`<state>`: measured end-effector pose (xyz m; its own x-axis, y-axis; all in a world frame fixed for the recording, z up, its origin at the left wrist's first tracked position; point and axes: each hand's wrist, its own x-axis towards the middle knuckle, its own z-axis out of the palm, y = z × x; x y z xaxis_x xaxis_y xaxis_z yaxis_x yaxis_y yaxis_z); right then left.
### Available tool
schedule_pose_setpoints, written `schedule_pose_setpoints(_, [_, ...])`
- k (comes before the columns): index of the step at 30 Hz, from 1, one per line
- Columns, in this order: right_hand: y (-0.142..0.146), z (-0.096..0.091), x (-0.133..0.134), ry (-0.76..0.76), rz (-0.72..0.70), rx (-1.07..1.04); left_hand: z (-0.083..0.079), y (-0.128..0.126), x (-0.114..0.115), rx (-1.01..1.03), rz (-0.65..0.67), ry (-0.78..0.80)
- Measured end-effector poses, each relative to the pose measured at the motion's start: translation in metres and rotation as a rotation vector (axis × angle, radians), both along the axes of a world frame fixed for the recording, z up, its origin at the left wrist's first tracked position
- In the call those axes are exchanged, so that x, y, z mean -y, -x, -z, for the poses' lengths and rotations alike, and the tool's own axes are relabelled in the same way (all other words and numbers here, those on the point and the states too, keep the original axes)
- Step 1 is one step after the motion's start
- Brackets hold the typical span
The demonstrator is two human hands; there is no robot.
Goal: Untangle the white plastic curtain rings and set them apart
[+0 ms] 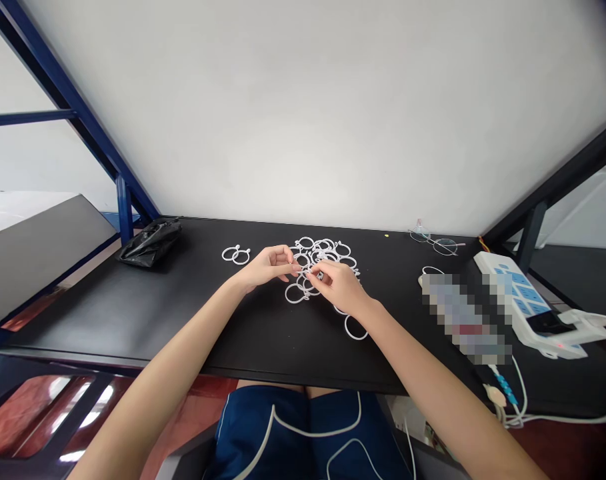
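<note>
My left hand (271, 265) and my right hand (339, 285) meet over a loose pile of white curtain rings (343, 251) on the black table. Both are closed in a pinch, fingertips nearly touching. A thin white piece of a curtain ring (303, 272) shows between them; the fingers and the pile behind hide most of its outline. Left of my left hand lie two overlapping white rings (241, 261), each with a small eyelet. One more ring (355, 337) rests partly beneath my right forearm.
A black plastic bag (153, 241) lies at the table's back left. Toward the right are eyeglasses (443, 247), a blurred-out device with a cable (465, 320), and a white power strip (527, 300) with plugs in it. The black table (173, 313) backs onto a pale wall.
</note>
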<state>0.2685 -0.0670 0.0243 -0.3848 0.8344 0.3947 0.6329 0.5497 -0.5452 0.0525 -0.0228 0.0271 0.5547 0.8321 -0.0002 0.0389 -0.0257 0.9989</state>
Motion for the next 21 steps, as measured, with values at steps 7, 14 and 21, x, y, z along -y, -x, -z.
schedule_pose_setpoints(7, [-0.001, 0.0007, -0.0003, -0.006, -0.003, -0.034, 0.0011, 0.0006, -0.0007, -0.013, -0.005, 0.007])
schedule_pose_setpoints(14, [-0.0012, -0.0006, -0.0003, -0.058, -0.013, -0.055, 0.0007, -0.0002, -0.0006, -0.025, 0.008, 0.009])
schedule_pose_setpoints(21, [-0.0008, 0.0003, -0.0019, -0.033, -0.018, -0.061, 0.0024, -0.0003, -0.0013, -0.037, 0.023, 0.008])
